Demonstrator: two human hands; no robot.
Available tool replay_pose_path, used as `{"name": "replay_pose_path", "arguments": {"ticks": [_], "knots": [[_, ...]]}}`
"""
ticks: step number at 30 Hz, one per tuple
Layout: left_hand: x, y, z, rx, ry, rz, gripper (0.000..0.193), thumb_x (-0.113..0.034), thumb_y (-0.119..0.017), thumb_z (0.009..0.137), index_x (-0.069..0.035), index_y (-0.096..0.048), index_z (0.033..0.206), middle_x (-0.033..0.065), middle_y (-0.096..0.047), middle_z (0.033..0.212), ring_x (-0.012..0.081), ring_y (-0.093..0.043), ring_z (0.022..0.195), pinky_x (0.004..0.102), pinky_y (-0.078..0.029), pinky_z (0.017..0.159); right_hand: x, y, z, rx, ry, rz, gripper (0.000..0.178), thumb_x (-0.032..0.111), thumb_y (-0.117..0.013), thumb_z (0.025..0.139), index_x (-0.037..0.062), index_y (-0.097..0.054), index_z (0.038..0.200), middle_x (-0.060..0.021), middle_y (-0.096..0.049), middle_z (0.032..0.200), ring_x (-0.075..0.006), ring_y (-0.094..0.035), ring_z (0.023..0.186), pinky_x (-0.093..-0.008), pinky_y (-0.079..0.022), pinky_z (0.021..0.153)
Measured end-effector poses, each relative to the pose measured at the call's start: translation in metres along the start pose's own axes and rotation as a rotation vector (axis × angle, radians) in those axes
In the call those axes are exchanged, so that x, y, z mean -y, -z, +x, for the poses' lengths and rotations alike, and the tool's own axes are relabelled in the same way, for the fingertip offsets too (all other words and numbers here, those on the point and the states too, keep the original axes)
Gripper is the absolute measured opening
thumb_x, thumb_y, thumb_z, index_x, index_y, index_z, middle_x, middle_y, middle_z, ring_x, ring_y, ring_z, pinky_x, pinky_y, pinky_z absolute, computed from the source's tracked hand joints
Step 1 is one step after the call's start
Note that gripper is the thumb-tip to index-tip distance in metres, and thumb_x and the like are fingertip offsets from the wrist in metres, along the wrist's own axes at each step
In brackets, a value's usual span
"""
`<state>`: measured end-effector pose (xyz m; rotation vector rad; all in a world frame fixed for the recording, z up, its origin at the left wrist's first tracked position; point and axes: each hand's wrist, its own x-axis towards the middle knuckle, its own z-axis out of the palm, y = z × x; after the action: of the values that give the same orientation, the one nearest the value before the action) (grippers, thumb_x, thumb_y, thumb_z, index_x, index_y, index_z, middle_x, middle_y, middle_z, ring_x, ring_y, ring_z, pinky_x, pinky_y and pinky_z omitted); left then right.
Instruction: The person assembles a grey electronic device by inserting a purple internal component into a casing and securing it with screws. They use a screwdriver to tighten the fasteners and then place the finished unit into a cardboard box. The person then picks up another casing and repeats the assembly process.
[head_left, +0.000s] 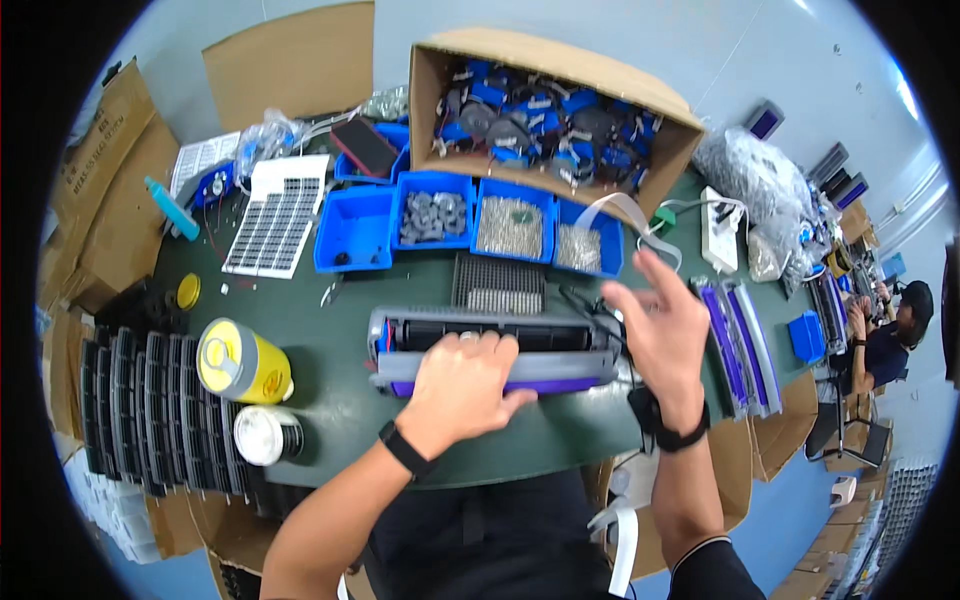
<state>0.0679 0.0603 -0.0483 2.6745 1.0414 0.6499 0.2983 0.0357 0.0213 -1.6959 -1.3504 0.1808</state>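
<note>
A long grey and purple vacuum floor head point(560, 368) lies across the table in front of me, with a dark trough along its far side. My left hand point(465, 390) is closed over its near edge, fingers curled onto the grey rim and thumb pointing right along the purple strip. To the right of the floor head, my right hand point(662, 330) is raised with thumb and fingers apart and nothing between them. Black cables point(597, 306) run beside it at the floor head's right end. Just behind lies a black grid tray point(500, 285) partly filled with small metal pieces.
Blue bins point(353, 232) with small parts stand behind, below a carton point(560, 178) of blue and black parts. At left are a yellow container point(243, 362), a white-lidded jar point(268, 436) and stacked black parts point(165, 410). Purple-grey housings point(738, 345) lie right. A person point(885, 335) sits far right.
</note>
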Motion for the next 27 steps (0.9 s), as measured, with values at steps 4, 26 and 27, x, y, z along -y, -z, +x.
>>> {"name": "replay_pose_path", "arguments": {"ticks": [4, 26, 27], "knots": [[-0.002, -0.001, -0.006, 0.030, 0.008, 0.024, 0.055, -0.053, -0.086, 0.078, -0.005, -0.062, 0.091, 0.0123, -0.068, 0.081, 0.0310, -0.071, 0.076, 0.0424, -0.055, 0.073, -0.028, 0.014, -0.052, -0.006, 0.036, -0.031, 0.015, 0.007, -0.084, 0.091, -0.0034, -0.075, 0.098, -0.0149, -0.078, 0.082, -0.0184, -0.077, 0.068, -0.0304, -0.060, 0.063], [-0.015, 0.004, -0.023, 0.051, -0.043, 0.055, 0.050, -0.049, -0.086, 0.079, -0.006, -0.064, 0.090, 0.0093, -0.065, 0.080, 0.0284, -0.070, 0.075, 0.0398, -0.053, 0.072, -0.037, 0.012, -0.098, 0.205, -0.445, 0.308, 0.030, 0.006, -0.085, 0.086, 0.0007, -0.060, 0.102, -0.0024, -0.063, 0.074, -0.0079, -0.056, 0.066, -0.0271, -0.046, 0.060], [-0.015, 0.006, -0.021, 0.065, -0.035, 0.055, 0.051, -0.050, -0.086, 0.079, -0.006, -0.063, 0.090, 0.0092, -0.065, 0.080, 0.0283, -0.070, 0.075, 0.0397, -0.054, 0.072, -0.037, 0.012, -0.097, 0.207, -0.448, 0.304, 0.031, 0.006, -0.085, 0.086, 0.0008, -0.059, 0.102, -0.0023, -0.063, 0.074, -0.0078, -0.056, 0.065, -0.0272, -0.046, 0.059]]}}
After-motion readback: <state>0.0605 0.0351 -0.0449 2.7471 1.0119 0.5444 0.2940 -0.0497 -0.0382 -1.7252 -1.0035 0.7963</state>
